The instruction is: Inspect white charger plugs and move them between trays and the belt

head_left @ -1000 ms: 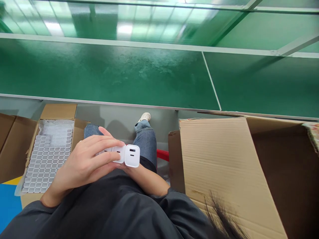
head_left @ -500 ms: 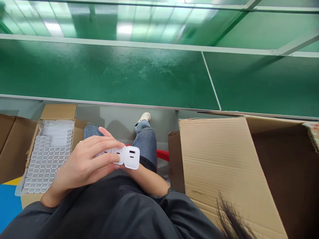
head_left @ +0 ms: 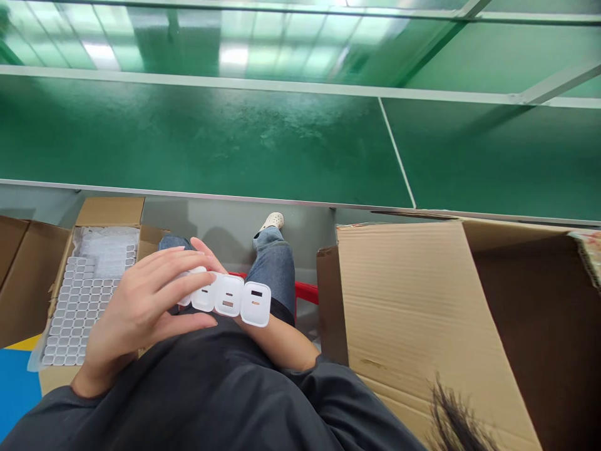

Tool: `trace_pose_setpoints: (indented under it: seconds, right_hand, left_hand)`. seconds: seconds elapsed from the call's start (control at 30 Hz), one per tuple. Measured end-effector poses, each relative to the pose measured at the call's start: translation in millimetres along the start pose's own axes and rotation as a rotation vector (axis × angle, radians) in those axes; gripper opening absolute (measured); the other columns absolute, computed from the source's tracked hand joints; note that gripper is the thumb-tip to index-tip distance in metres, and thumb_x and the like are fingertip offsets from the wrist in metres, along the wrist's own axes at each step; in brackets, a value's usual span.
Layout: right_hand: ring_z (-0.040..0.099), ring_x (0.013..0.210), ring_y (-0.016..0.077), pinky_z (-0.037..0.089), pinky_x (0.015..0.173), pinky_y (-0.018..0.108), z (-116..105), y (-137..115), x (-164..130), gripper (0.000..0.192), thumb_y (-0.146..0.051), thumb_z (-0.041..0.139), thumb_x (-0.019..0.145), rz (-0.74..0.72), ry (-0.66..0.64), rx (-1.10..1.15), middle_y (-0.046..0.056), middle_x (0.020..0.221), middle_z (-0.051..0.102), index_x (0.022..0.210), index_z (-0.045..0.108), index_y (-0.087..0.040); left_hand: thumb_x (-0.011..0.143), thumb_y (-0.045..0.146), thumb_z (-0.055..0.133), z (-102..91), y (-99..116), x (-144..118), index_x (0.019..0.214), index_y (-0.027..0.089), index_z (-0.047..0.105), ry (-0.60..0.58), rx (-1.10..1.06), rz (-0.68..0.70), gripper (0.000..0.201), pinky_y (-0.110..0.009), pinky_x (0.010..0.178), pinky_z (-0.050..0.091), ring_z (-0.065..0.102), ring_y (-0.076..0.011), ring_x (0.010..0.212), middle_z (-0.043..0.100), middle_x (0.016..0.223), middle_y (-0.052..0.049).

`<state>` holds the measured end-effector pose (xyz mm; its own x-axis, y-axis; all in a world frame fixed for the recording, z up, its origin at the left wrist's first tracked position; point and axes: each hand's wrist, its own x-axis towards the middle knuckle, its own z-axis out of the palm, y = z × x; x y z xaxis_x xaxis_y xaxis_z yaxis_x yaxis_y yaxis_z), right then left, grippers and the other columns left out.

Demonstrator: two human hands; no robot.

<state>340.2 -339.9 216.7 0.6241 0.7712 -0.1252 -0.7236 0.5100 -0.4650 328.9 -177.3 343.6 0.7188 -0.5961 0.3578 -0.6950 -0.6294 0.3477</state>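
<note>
Both hands cradle a row of white chargers (head_left: 230, 299), left hand (head_left: 136, 310) spread over it, right hand (head_left: 248, 326) beneath.

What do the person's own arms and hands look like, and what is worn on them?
Both hands are bare: no gloves, rings or watch show. The left hand emerges from a dark grey long sleeve. The right hand is mostly hidden; its forearm is uncovered, the same dark sleeve pushed up.

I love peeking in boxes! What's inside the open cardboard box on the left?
The open cardboard box holds rows of small white plastic parts under clear plastic film. The person's left hand covers its right side; lower layers are hidden.
</note>
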Motion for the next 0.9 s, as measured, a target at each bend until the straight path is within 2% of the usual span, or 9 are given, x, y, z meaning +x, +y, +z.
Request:
trace_pose_setpoints:
  seconds: [0.13, 0.27, 0.4, 0.53, 0.73, 0.9]
  right_hand:
    - [0.063, 0.081, 0.0139, 0.049, 0.088, 0.032, 2.4, -3.6, -5.7, 0.077, -0.036, 0.072, 0.084, -0.078, -0.019, 0.008, -0.001, 0.105, 0.067, 0.153, 0.037, -0.034]
    - [0.061, 0.085, 0.0139, 0.047, 0.088, 0.03, 4.8, -6.4, -7.6, 0.075, -0.033, 0.071, 0.085, -0.075, -0.014, 0.029, -0.001, 0.1, 0.066, 0.153, 0.038, -0.033]
    - [0.059, 0.079, 0.0118, 0.047, 0.086, 0.028, 3.2, -7.5, -7.9, 0.077, -0.032, 0.071, 0.085, -0.045, -0.026, 0.048, -0.003, 0.098, 0.065, 0.154, 0.036, -0.033]
    - [0.061, 0.085, 0.0133, 0.047, 0.089, 0.03, 1.3, -7.0, -7.5, 0.083, -0.031, 0.073, 0.083, -0.043, -0.013, 0.005, -0.001, 0.104, 0.066, 0.155, 0.033, -0.032]
    - [0.06, 0.081, 0.0115, 0.046, 0.09, 0.03, -3.5, -3.8, -5.2, 0.086, -0.031, 0.074, 0.082, -0.04, -0.035, -0.011, -0.003, 0.1, 0.065, 0.156, 0.03, -0.032]
    - [0.062, 0.085, 0.0118, 0.045, 0.096, 0.032, -6.3, -1.8, -3.8, 0.085, -0.035, 0.072, 0.085, -0.018, -0.028, -0.004, -0.003, 0.098, 0.065, 0.157, 0.028, -0.031]
  left_hand:
    - [0.084, 0.048, 0.074, 3.1, -9.4, -5.7, 0.122, 0.018, 0.058, -0.043, 0.027, -0.021, 0.051, -0.038, 0.09, 0.055, 0.068, -0.0267, 0.11, 0.071, 0.119, -0.013]
    - [0.085, 0.047, 0.073, 7.9, -10.6, -7.3, 0.122, 0.018, 0.058, -0.048, -0.009, -0.005, 0.049, -0.035, 0.087, 0.055, 0.07, -0.0237, 0.103, 0.074, 0.112, -0.009]
    - [0.085, 0.047, 0.073, 9.9, -8.9, -6.0, 0.122, 0.019, 0.059, -0.034, -0.026, 0.004, 0.048, -0.034, 0.087, 0.056, 0.071, -0.0221, 0.1, 0.075, 0.109, -0.008]
    - [0.084, 0.046, 0.074, 10.7, -8.0, -4.1, 0.118, 0.016, 0.06, -0.01, -0.023, 0.028, 0.047, -0.033, 0.087, 0.057, 0.072, -0.0205, 0.096, 0.076, 0.107, -0.008]
    - [0.085, 0.045, 0.073, 10.3, -6.6, -2.3, 0.115, 0.015, 0.062, -0.014, -0.012, 0.035, 0.044, -0.032, 0.084, 0.058, 0.072, -0.0204, 0.095, 0.076, 0.104, -0.008]
    - [0.086, 0.047, 0.073, 10.2, -6.7, -2.9, 0.116, 0.017, 0.062, -0.027, -0.019, 0.017, 0.044, -0.033, 0.082, 0.058, 0.072, -0.0204, 0.094, 0.075, 0.104, -0.008]
